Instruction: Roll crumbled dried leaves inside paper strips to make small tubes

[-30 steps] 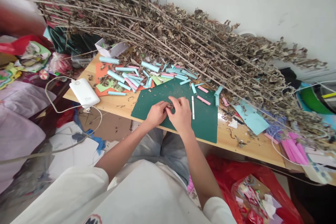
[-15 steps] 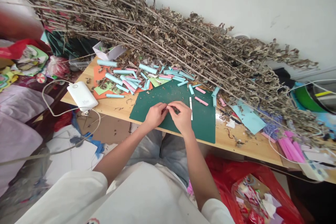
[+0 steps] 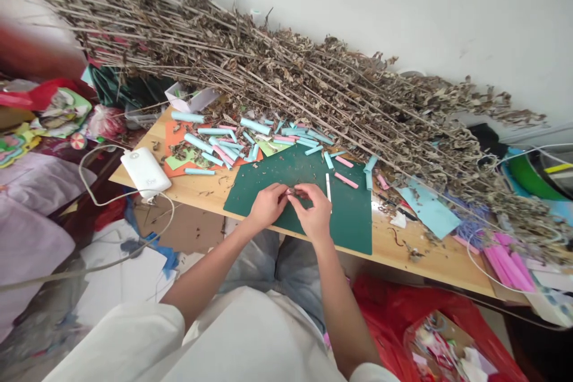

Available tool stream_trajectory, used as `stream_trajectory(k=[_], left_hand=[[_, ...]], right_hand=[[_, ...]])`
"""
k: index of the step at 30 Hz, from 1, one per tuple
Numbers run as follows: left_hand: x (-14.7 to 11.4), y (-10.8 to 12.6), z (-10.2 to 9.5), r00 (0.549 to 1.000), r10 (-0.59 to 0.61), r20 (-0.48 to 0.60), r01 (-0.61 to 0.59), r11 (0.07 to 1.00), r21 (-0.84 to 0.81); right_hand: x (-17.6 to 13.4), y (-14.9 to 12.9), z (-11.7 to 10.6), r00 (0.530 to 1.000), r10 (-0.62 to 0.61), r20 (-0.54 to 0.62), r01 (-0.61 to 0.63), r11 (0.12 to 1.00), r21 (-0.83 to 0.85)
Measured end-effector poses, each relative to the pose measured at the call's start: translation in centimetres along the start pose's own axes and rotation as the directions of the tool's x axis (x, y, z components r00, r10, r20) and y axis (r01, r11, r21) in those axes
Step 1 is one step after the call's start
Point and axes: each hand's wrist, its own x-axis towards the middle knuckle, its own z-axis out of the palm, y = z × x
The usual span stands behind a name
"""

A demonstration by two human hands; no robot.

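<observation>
Over the front of a dark green cutting mat [image 3: 344, 221], my left hand [image 3: 268, 206] and my right hand [image 3: 314, 210] meet at the fingertips. Both are closed in a pinch around something tiny and brownish, too small to name. To the right of my right hand lies a thin white strip [image 3: 328, 188]. Rolled pink paper tubes [image 3: 346, 180] rest on the mat beyond it. Several light blue paper tubes [image 3: 255, 126] are heaped along the mat's back left edge, among dry leaf crumbs.
A long bundle of dried leafy stalks [image 3: 286, 65] spans the back of the wooden table [image 3: 430, 259]. On the left stands a white power bank [image 3: 145, 172] with a cable. Light blue paper [image 3: 430, 206] and pink rolls [image 3: 508, 259] lie right. Below hangs a red bag [image 3: 380, 304].
The view has shifted slightly, so everything sits a little lower and to the right. My fingertips have parted a little, and the small brownish thing between them shows more.
</observation>
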Motion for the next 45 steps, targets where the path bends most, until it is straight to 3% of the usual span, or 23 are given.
stream_trajectory(k=[3,7,11,15,19,23,26,29,31,33,37,45], left_hand=[[0.0,0.1,-0.1,1.0,0.002,0.009,-0.002,1.0,0.005],[0.1,0.1,-0.1,1.0,-0.005,0.0,0.005,1.0,0.007],[0.1,0.3,0.0,1.0,-0.004,-0.021,0.003,1.0,-0.02],[0.1,0.3,0.1,0.999,-0.017,-0.043,0.015,0.999,-0.04],[0.1,0.2,0.3,0.998,-0.028,-0.054,0.026,0.999,-0.041],[0.0,0.1,0.4,0.998,-0.026,-0.055,0.023,0.999,-0.045],[0.0,0.1,0.4,0.998,-0.012,-0.054,0.009,0.999,-0.05],[0.1,0.0,0.4,0.998,-0.004,-0.055,0.002,0.999,-0.037],[0.1,-0.1,0.4,0.999,-0.005,-0.054,0.003,1.0,-0.025],[0.1,0.0,0.3,0.999,-0.003,-0.049,0.002,1.0,-0.028],[0.1,0.1,0.3,0.999,-0.002,-0.04,0.0,0.999,-0.049],[0.1,0.0,0.2,1.0,-0.004,-0.024,0.003,1.0,-0.016]], right_hand=[[0.1,-0.2,0.2,0.994,-0.11,0.026,0.112,0.984,-0.135],[0.2,-0.8,0.1,0.987,-0.148,0.059,0.158,0.963,-0.217],[-0.2,0.1,-1.3,0.996,-0.042,-0.074,0.027,0.982,-0.186],[-0.2,3.7,-3.8,0.961,0.092,-0.259,-0.197,0.888,-0.415],[0.9,7.1,-5.0,0.96,0.217,-0.178,-0.281,0.766,-0.579],[1.8,7.3,-4.6,0.952,0.28,-0.122,-0.293,0.729,-0.618],[1.8,5.4,-4.7,0.938,0.297,-0.181,-0.347,0.808,-0.476],[1.7,2.7,-4.6,0.926,0.357,-0.122,-0.363,0.932,-0.028],[1.7,1.1,-4.2,0.926,0.371,-0.069,-0.341,0.9,0.272],[1.8,0.1,-3.6,0.921,0.373,-0.109,-0.295,0.853,0.43],[1.8,-0.7,-2.5,0.909,0.367,-0.199,-0.233,0.842,0.487],[0.9,-2.1,-1.9,0.966,0.233,-0.11,-0.164,0.884,0.437]])
